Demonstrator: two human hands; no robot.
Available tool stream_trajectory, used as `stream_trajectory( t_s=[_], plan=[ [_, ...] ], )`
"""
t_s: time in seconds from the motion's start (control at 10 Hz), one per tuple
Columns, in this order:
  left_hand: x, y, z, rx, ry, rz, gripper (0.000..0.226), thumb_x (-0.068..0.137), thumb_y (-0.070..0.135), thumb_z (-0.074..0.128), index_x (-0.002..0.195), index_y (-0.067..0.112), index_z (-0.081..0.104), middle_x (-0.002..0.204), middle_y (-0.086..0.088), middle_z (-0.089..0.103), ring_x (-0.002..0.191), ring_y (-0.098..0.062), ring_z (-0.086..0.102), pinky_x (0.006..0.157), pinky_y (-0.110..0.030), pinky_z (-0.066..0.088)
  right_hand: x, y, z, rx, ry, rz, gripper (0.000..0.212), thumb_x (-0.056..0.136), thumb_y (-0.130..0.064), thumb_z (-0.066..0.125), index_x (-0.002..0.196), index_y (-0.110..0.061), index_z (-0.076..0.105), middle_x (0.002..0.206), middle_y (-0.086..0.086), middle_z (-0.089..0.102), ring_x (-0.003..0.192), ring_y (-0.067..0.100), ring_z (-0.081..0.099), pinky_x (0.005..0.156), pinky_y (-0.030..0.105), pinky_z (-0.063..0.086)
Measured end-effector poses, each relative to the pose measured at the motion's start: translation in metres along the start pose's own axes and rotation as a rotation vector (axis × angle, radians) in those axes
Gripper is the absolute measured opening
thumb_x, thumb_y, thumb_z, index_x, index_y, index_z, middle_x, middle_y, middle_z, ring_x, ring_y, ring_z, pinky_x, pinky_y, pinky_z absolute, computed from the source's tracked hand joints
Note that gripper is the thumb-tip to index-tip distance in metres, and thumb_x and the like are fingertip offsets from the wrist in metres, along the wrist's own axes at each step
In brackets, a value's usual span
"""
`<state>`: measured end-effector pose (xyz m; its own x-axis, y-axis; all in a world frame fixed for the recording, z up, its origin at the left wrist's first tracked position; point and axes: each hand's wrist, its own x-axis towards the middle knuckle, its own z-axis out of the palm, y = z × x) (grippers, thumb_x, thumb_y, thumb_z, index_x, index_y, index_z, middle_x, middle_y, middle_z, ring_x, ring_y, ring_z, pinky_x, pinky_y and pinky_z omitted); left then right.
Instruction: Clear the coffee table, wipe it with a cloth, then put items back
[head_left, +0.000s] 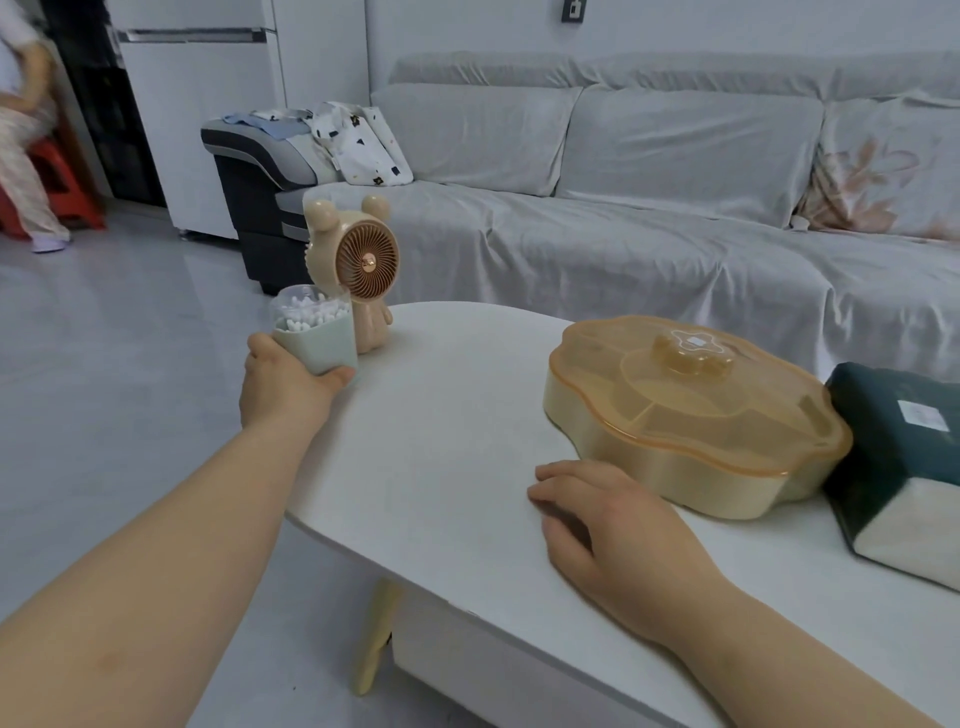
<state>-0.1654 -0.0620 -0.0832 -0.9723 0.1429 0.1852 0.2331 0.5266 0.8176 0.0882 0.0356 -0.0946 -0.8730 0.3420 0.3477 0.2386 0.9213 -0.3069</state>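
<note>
— Cotton swabs first: where is the cotton swab box (314, 332)?

— Your left hand (283, 387) has it, fingers wrapped round the pale green base from below and behind, at the left end of the coffee table (457, 415). Its clear lid is on and the white tips show through. Whether its bottom touches the tabletop or hangs just over the edge, I cannot tell.

— And what stands next to it?

— Just beside it, a beige bear-shaped fan (361, 273) stands upright on the table, its brown grille turned toward you.

— My other hand?

— Your right hand (602, 530) lies palm down on the tabletop near the front edge, fingers loosely spread and gripping nothing. Its fingertips are near the amber snack tray (696, 410), but I see no contact.

— What else is on the table?

— That flower-shaped tray, lid closed, and to its right a dark green tissue pack (904, 457), touching or nearly touching it.

— Beyond the table?

— A sofa (649, 218) under a grey cover, with a patterned tote bag (363, 143) at its left end.
</note>
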Motion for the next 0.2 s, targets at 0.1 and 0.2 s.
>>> stream_trajectory(
  t_s=[0.1,0.2],
  plan=[
    [-0.002,-0.004,-0.003,-0.03,-0.019,0.019,0.086,0.065,0.028,0.076,0.129,0.001,0.025,0.138,-0.02,0.036,0.122,-0.037,0.041,0.094,-0.044,0.038,-0.001,0.0,-0.001,0.032,-0.002,0.012,0.023,0.084,-0.016,0.052,0.104,-0.013,0.064,0.112,0.001,0.066,0.107,0.019,0.056,0.088,0.026,0.042],
    [-0.015,-0.007,-0.011,-0.079,0.044,0.044,0.096,0.066,0.029,0.075,0.138,0.004,0.016,0.145,-0.019,0.024,0.129,-0.035,0.033,0.102,-0.043,0.031,-0.001,0.0,-0.002,0.035,-0.019,0.049,0.023,0.084,-0.015,0.05,0.104,-0.012,0.063,0.109,0.004,0.066,0.104,0.021,0.056,0.086,0.027,0.042]
  ],
)
